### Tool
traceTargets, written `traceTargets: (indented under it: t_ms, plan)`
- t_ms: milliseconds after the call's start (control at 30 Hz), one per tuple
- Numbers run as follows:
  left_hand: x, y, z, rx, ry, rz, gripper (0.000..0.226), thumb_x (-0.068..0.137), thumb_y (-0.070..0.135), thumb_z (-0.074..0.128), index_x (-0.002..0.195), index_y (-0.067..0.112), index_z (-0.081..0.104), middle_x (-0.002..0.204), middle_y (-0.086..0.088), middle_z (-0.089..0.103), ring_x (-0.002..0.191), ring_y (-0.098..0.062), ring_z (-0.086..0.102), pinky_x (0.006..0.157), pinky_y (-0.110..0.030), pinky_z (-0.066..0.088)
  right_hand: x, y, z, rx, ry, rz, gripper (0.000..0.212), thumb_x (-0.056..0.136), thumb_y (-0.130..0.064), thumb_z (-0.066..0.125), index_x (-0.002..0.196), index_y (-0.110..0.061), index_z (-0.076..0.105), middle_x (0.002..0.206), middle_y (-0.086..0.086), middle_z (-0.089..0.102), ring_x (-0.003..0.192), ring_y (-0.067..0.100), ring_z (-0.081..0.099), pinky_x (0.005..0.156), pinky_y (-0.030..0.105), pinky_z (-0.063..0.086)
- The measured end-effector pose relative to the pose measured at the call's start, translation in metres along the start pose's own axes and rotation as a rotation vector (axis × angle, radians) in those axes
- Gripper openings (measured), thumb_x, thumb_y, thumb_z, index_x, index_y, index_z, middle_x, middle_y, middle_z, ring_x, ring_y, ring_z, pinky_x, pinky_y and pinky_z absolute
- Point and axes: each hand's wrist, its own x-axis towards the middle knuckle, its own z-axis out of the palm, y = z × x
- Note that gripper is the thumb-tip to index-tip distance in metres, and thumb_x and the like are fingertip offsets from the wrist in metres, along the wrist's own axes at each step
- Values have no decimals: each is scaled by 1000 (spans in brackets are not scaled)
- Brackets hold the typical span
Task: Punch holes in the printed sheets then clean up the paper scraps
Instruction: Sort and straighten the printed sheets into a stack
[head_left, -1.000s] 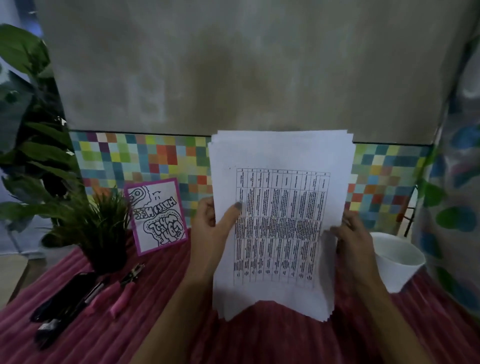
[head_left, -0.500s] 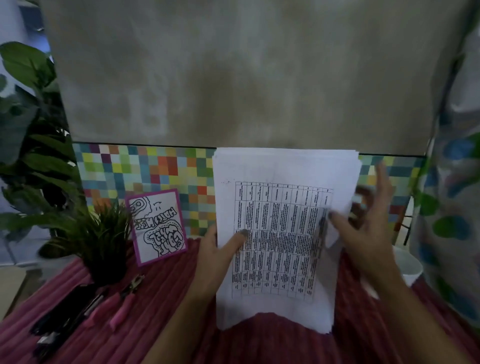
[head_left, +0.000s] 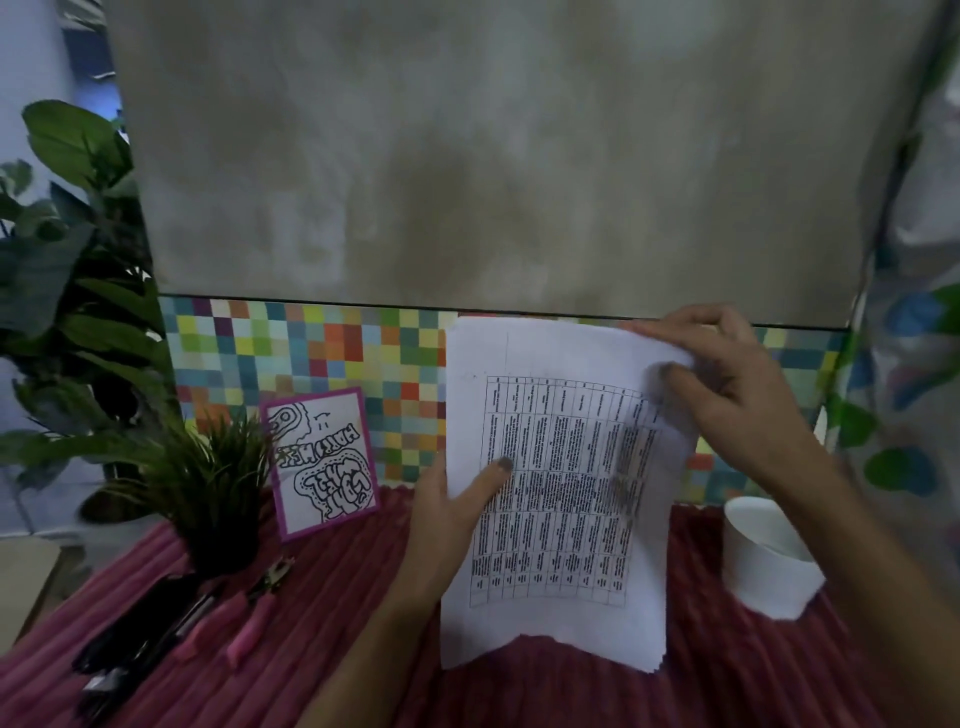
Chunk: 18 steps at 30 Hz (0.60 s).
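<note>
Maroon ribbed cloth covers the table, backed by a strip of multicoloured mosaic tiles. Over the cloth's middle, the stack of white printed sheets is held upright, its text grid facing the camera. The right hand pinches the top right corner, fingers curled over the edge. The left hand grips the left edge, thumb pressed on the front. A white paper cup stands just right of the sheets. At far left lie a black long-handled tool and a pink-handled plier-shaped tool.

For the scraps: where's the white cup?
Head view, right side: the white cup stands on the red cloth, beside the held sheets, below the right hand.
</note>
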Motion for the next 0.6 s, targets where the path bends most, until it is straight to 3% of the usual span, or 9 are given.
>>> traceTargets:
  t_ms: [100,167,267,300,367,433,533,600]
  plan:
    - [1,-6,-3,13,29,-44,26,87,27,69,112,21,67,106,5,73,103,-12,67,92,-34,54,-2,-1,2,83,38,45,51,87,6,59,124,-28,62,114,2,57,91,-15,50,70,4,43]
    - [1,-9,-7,-17,64,-75,23,86,23,69,109,22,66,104,7,73,100,-8,68,88,-26,54,-14,9,4,308,113,191,61,86,4,61,132,-34,53,108,-9,61,87,-9,58,68,17,53]
    - [-2,-14,-10,-70,67,-119,24,83,23,70,107,23,66,105,10,73,102,-2,66,87,-20,48,-55,36,37,573,96,482,42,78,6,53,116,-9,62,100,9,70,92,25,68,76,46,54]
    - [-3,-17,-11,-75,49,-145,26,82,23,70,108,23,66,105,11,73,102,-2,66,87,-19,49,-70,42,49,589,123,565,31,77,11,50,99,-2,67,90,10,73,85,27,68,76,44,53]
    - [-6,-20,-9,-14,16,-163,22,82,21,72,103,25,67,100,14,74,97,-1,68,83,-18,51,-90,42,65,571,188,664,28,82,18,48,74,0,67,68,0,73,67,12,66,65,25,53]
    - [-5,-17,-8,57,28,-106,14,84,18,72,97,21,70,94,8,75,92,-9,70,79,-22,54,-94,36,68,558,224,639,28,86,16,49,74,-3,65,61,-9,70,58,1,62,56,14,48]
    - [-1,-12,-8,70,50,-25,14,84,16,72,99,16,72,93,2,75,87,-10,71,76,-23,57,-85,31,65,529,315,583,23,86,16,49,86,-1,65,65,-17,70,61,-7,61,57,10,47]
    - [-2,-14,-12,72,52,-40,17,83,15,73,100,15,71,92,2,75,85,-9,70,74,-22,56,-87,31,69,498,333,596,21,84,17,48,82,2,62,57,-17,66,54,-7,56,52,8,44]
